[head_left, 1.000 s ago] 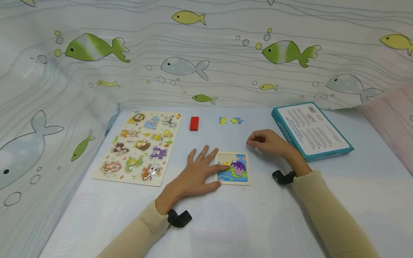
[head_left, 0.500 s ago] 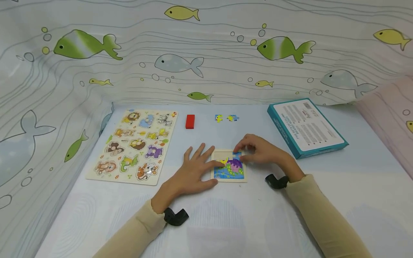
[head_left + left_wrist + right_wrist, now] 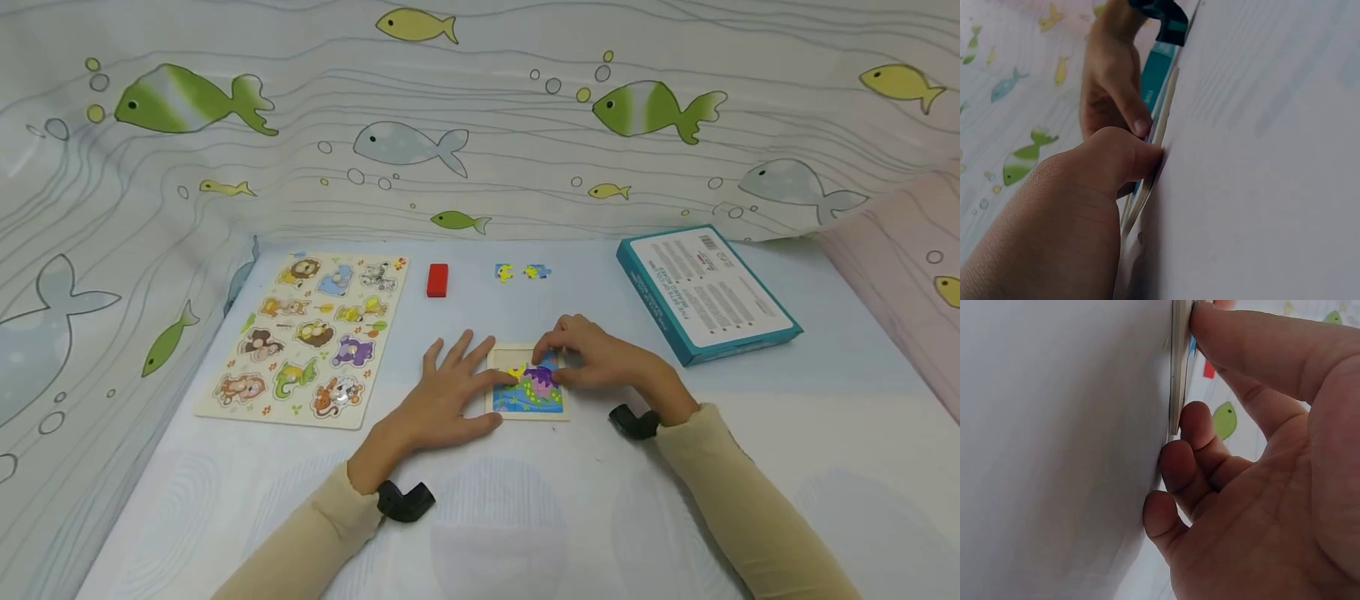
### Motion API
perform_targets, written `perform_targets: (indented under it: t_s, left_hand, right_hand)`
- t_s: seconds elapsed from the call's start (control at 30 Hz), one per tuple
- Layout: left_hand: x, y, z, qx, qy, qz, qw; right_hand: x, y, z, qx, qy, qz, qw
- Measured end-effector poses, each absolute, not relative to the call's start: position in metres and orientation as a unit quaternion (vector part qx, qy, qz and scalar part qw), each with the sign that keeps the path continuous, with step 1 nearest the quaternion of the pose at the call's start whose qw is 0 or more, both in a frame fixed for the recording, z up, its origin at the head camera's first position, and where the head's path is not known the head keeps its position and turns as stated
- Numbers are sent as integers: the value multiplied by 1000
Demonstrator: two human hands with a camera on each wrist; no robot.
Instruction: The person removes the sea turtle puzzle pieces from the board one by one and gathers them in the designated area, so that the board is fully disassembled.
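A small square wooden puzzle tray point(image 3: 527, 418) lies in the middle of the table, showing a purple, yellow and green picture on blue. Its upper left part is bare wood. My left hand point(image 3: 442, 408) spreads its fingers at the tray's left side, index fingertip on the picture, thumb by the lower left corner. With thumb and index finger my right hand point(image 3: 603, 358) pinches a blue puzzle piece point(image 3: 547, 359) at the upper right of the tray. In the right wrist view its other fingers curl beside the tray's edge point(image 3: 1179, 375). Two loose yellow-and-blue puzzle pieces point(image 3: 537, 272) lie behind.
A large animal peg puzzle board point(image 3: 307, 337) lies at the left. A red block point(image 3: 437, 280) sits behind the tray, left of the loose pieces. At the right back is a teal box point(image 3: 708, 292) with a white label. A fish-patterned sheet point(image 3: 517, 125) rises behind.
My right hand has moved left from beside the tray onto its upper right part and taken hold of the piece there. The left hand keeps its place on the tray; the head view shifted slightly.
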State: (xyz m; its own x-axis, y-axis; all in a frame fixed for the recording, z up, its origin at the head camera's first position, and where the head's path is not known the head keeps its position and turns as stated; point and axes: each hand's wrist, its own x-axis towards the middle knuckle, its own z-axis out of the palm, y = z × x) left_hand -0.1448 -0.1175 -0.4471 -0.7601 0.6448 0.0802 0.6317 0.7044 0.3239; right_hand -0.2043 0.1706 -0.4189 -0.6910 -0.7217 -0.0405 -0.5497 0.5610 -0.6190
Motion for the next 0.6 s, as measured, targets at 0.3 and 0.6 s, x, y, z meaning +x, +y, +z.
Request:
perform_targets:
  t_s: [0.3,0.6]
  left_hand:
    - [-146,-118,-448,344,923,171,17]
    - [-145,-118,-449,346,922,171,7]
  right_hand:
    - [-199,164,-414,-342,890,-258,158]
    - [-197,163,-413,-341,891,-252,161]
